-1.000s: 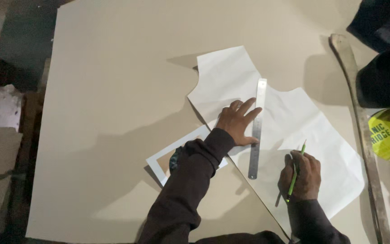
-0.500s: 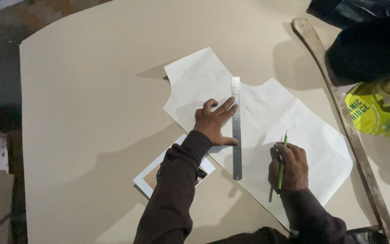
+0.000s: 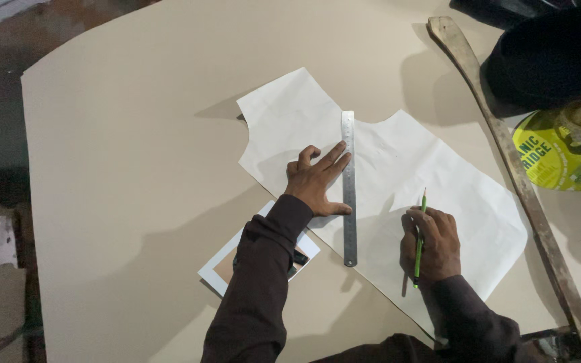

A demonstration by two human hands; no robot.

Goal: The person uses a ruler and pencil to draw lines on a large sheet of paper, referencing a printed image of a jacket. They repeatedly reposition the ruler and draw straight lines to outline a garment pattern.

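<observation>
Paper pattern piece (image 3: 398, 181), a single white sheet, lies flat on the beige surface (image 3: 136, 154). Its outline is cut in curves: one scooped notch on the left edge and another along the upper edge, with a long straight lower edge running down to the right. One steel ruler (image 3: 349, 188) lies on the sheet, long and narrow, pointing away from the person, its near end reaching just past the sheet's lower edge. The left hand (image 3: 319, 181) is spread flat, palm down, on the paper, its fingertips and thumb against the ruler's left side; its grip is released, merely pressing. The right hand (image 3: 430, 245) rests on the paper to the right of the ruler, clear of it, its grip clenched round one green pencil (image 3: 419, 238) whose tip points away from the person. Both arms wear dark sleeves.

Partly under the left sleeve lies one white-bordered card (image 3: 226, 269) with a tan middle, just beside the sheet's lower edge.

Farther right, one long worn wooden stick (image 3: 506, 161) crosses the surface diagonally, well apart from the paper. Beyond it sits one round yellow-green lid or container (image 3: 546, 158); what it holds cannot be told. A dark bundle (image 3: 553, 57) sits at the upper right corner.
</observation>
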